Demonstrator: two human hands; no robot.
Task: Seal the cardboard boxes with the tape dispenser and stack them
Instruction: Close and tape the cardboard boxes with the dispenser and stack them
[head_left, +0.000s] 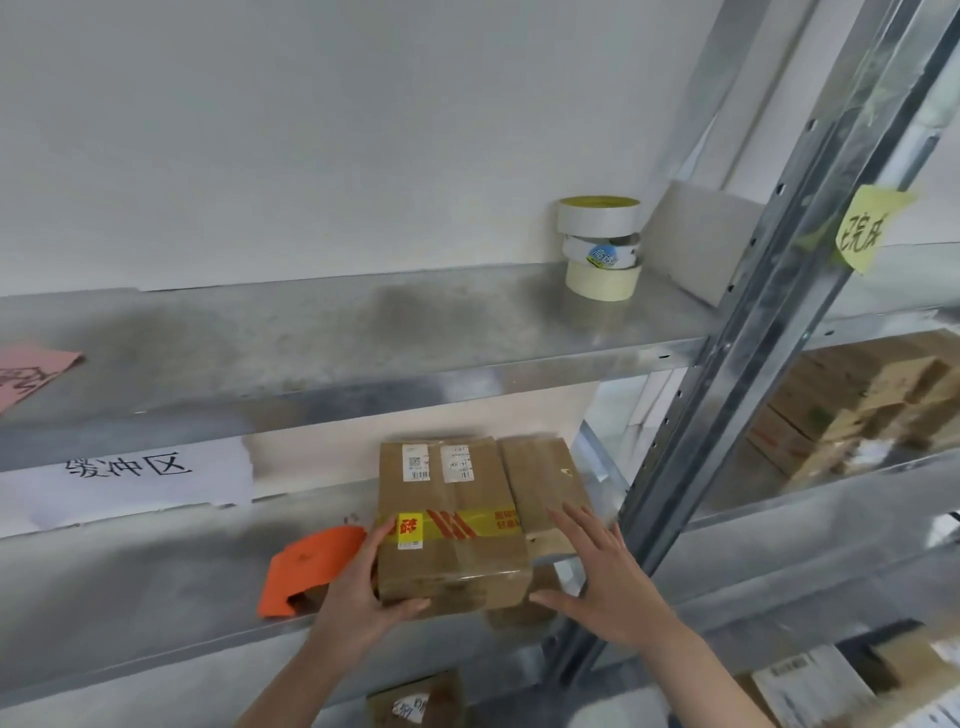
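A brown cardboard box with white labels and a yellow-and-red tape band lies on the lower metal shelf. My left hand grips its near left corner, thumb under the front edge. My right hand is flat, with straight fingers, against the box's right side. A second brown box lies right beside the first, partly behind my right hand. An orange tape dispenser lies on the shelf just left of my left hand.
Three tape rolls are stacked on the upper shelf. A steel upright stands at the right, with more cardboard boxes behind it. A white paper sign hangs on the left. Another box sits below.
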